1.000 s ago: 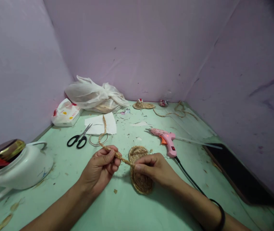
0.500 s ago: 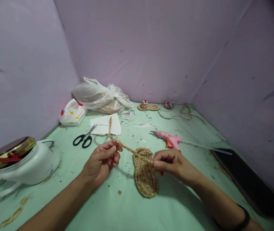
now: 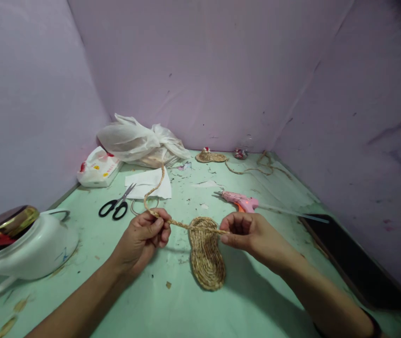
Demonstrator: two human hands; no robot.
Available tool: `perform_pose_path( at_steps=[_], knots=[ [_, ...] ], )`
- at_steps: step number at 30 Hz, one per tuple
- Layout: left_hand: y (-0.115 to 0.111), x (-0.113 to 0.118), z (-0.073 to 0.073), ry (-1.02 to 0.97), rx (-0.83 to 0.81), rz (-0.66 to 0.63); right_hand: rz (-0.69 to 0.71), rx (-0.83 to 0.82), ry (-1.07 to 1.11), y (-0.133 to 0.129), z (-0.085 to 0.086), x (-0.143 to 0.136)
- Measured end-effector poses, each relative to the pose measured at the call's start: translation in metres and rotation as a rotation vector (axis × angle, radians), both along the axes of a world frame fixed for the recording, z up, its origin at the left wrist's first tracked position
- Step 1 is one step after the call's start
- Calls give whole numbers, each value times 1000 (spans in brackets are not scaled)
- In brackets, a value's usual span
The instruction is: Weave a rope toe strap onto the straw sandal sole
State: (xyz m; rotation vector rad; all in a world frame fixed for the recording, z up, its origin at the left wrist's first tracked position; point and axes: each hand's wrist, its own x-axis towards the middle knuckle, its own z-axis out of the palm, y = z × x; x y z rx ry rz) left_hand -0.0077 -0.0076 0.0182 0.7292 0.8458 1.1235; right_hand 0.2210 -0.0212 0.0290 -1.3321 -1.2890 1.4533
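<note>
A braided straw cord [image 3: 179, 225] is stretched between my two hands, crossing above the upper part of a woven straw slipper sole [image 3: 207, 258] on the table. My left hand [image 3: 147, 230] is closed, pinching the cord between thumb and fingers; the loose end rises from it in a curve over a white paper [image 3: 167, 188]. On the other side, my right hand [image 3: 253, 234] pinches the cord's other end between thumb and forefinger. Just beyond the right hand lies a pink glue gun [image 3: 238, 199] with a glue stick in its back.
Black-handled scissors [image 3: 117, 204] lie left of the paper. A white teapot-like vessel [image 3: 49, 249] stands at the left, and a dark phone-like slab [image 3: 348, 258] at the right. Behind are a tied plastic bag [image 3: 137, 141], a tissue pack [image 3: 100, 169] and a decorated straw slipper [image 3: 210, 157].
The cord is now straighter and more level between my hands, and its loose end has swung into a curve. The whole view has shifted slightly.
</note>
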Motion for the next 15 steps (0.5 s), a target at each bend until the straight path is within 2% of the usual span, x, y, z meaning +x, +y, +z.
perform_pose_path(
  at_steps=[3,9,12,14,15],
  knots=[
    [-1,2,-3,-26,-3,2,-31,2,41,0,0,2],
    [-2,6,-3,1,-44,49,35,-64,183,1,-2,3],
    [-1,7,-3,13,-57,75,56,-92,176,2,-6,2],
    [0,6,-5,78,-81,60,56,-100,138,3,-8,2],
    [0,5,-5,156,-116,8,54,-103,120,3,-8,2]
  ],
)
